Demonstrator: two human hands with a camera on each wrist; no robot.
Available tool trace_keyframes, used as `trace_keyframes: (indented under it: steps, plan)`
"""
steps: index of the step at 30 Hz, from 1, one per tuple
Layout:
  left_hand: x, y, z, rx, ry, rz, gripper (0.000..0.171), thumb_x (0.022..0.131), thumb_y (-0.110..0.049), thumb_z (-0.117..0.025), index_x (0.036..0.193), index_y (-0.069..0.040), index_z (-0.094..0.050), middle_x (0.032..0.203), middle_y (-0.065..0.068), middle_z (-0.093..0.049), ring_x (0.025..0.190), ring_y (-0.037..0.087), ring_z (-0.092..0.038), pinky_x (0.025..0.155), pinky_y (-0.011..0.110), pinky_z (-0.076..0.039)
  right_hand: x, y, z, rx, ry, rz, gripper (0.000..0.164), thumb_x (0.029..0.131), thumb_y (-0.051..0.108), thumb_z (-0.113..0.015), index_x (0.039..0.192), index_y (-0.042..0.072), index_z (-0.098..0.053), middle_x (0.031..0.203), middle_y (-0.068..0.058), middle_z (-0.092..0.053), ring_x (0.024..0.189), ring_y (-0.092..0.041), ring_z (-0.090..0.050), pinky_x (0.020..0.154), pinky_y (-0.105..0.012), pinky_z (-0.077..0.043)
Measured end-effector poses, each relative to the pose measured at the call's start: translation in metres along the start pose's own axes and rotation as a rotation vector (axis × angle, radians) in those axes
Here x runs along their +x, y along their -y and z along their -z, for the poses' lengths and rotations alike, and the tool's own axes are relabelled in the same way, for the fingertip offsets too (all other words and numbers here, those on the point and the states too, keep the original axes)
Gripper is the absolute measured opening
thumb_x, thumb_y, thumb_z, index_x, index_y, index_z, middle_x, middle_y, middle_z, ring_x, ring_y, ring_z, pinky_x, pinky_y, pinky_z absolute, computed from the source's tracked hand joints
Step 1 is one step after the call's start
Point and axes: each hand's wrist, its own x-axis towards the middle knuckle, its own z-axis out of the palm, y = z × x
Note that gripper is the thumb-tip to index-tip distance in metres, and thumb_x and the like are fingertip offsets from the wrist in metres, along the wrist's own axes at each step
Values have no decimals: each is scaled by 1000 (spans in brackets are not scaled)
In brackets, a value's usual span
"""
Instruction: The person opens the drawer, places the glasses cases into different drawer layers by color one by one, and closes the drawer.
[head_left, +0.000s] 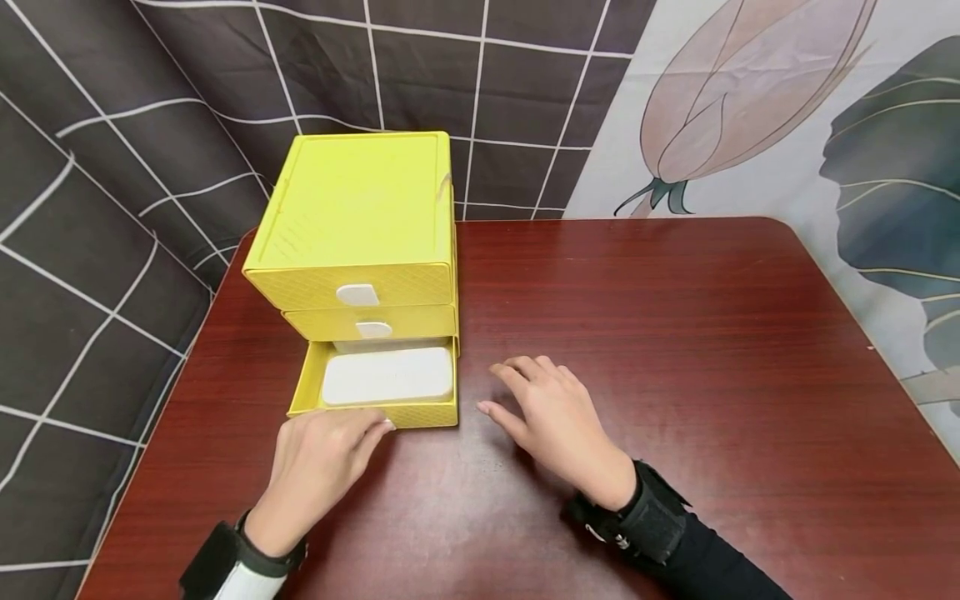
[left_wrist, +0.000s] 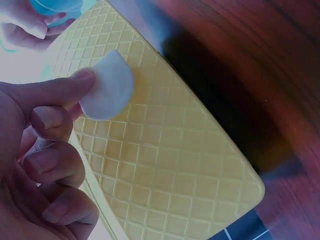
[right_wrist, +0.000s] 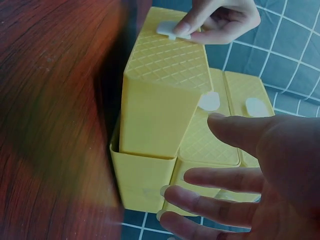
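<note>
A yellow drawer unit [head_left: 356, 200] stands at the table's back left, its bottom drawer [head_left: 427, 415] pulled out. Inside that drawer lies a white, flat, round-cornered object [head_left: 388, 375]; its kind cannot be told. My left hand [head_left: 322, 458] is at the drawer's front. In the left wrist view, its thumb and index finger pinch the white tab handle [left_wrist: 111, 87] on the patterned front. My right hand [head_left: 555, 425] hovers to the right of the drawer, fingers spread and slightly bent, holding nothing. In the right wrist view its palm and fingers [right_wrist: 220, 180] are apart from the unit.
Two upper drawers with white tabs [head_left: 357, 294] are closed above the pulled-out one. The unit stands on a reddish-brown wooden table [head_left: 675, 333]. Behind and to the left hangs a dark cloth [head_left: 427, 75] with white grid lines; a flower-print cloth [head_left: 742, 100] hangs at the right.
</note>
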Motion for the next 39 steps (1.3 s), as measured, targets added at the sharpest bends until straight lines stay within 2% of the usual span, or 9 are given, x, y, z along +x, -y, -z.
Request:
trace_keyframes:
  steps: [11,21,28,39]
  plan:
    - [9,7,-6,17,17,-3,18,77,-27,-72,65,-26,-58,50,-13,-38,41,8,-37,36,24,-18,-1,-1,1,2,10,-15,42,87,45,-57,112,13,-66,105,-1,-62,92,-19,-54,73,-35,-44]
    - [18,14,-13,7,39,-2,21,77,-25,-72,64,-24,-55,51,-12,-39,42,9,-38,37,25,-19,-3,-3,1,7,18,-23,43,87,46,-56,113,13,-66,106,0,-62,92,-19,-54,72,-34,-44]
    - [24,18,-17,2,48,3,28,78,-24,-72,61,-25,-48,51,-12,-34,42,9,-34,36,25,-18,-3,-4,1,3,13,-21,43,87,45,-57,113,13,-66,105,-1,-62,92,-20,-54,74,-35,-44]
    - [32,23,-26,9,48,-4,18,78,-23,-72,67,-21,-58,51,-9,-38,42,11,-34,37,27,-19,-5,-4,1,-12,32,-27,44,87,45,-57,113,12,-66,106,-3,-62,93,-21,-55,76,-36,-45]
